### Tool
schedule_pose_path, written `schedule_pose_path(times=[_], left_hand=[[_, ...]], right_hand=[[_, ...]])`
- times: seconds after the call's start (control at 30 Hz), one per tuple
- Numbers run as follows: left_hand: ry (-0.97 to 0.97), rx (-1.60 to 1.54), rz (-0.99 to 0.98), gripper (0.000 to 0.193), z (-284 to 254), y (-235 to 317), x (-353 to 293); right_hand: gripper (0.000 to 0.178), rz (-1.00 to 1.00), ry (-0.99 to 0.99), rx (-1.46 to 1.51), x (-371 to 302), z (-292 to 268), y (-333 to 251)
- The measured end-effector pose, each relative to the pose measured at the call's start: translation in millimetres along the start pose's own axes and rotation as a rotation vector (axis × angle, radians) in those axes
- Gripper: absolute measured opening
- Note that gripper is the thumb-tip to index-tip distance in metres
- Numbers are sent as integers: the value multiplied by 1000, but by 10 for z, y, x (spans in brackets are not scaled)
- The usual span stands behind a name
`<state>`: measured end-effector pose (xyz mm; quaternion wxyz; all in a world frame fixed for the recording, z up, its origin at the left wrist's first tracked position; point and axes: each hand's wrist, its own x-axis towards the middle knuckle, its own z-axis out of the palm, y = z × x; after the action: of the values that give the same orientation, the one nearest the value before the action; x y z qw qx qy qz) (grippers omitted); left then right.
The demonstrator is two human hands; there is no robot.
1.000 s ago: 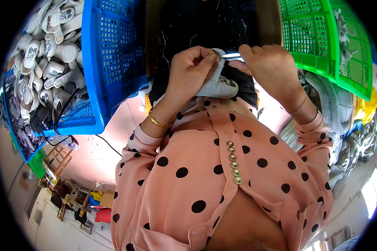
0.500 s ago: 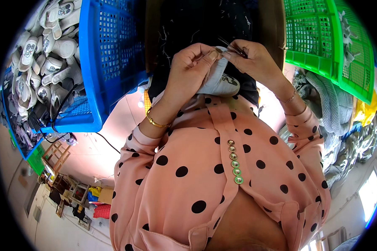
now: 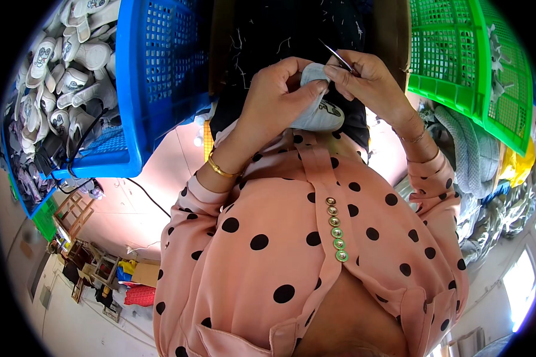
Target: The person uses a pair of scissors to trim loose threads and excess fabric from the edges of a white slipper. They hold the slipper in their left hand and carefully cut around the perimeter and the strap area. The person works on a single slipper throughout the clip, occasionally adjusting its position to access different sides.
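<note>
Head view: left grip closed on a pale shoe, thumb pressed against its upper end. Shoe sits between the two grips, printed toe end below them, close to the polka-dot shirt. Right grip closed around a slim pointed metal tool; tip sticks out up and left of that grip. Right thumb and fingers right at the shoe's edge. Blue basket left of left grip, piled pale shoes farther left. Green basket right of right grip.
</note>
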<state>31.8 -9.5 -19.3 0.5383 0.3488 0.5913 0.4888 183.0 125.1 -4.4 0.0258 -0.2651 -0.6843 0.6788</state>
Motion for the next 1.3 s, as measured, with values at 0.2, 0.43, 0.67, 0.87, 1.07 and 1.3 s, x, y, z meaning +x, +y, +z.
schedule_pose_path(times=[0.2,0.43,0.67,0.87,1.07,1.3], left_hand=[[-51,23,-34,25,-78,37,23],[-22,118,-46,25,-67,45,20],[-88,-276,-133,28,-120,48,20],[-27,-396,-189,29,-122,44,-9],[-3,-384,-189,29,-136,21,-15],[-1,-429,-181,29,-135,9,-13]], right_hand=[[23,-43,-3,-58,37,-7,2],[20,-125,29,-252,73,20,18],[24,-131,170,-439,77,39,59],[40,-442,308,-1189,-73,-87,-34],[40,-540,289,-1501,-122,-89,-138],[38,-528,270,-1606,-148,-69,-195]])
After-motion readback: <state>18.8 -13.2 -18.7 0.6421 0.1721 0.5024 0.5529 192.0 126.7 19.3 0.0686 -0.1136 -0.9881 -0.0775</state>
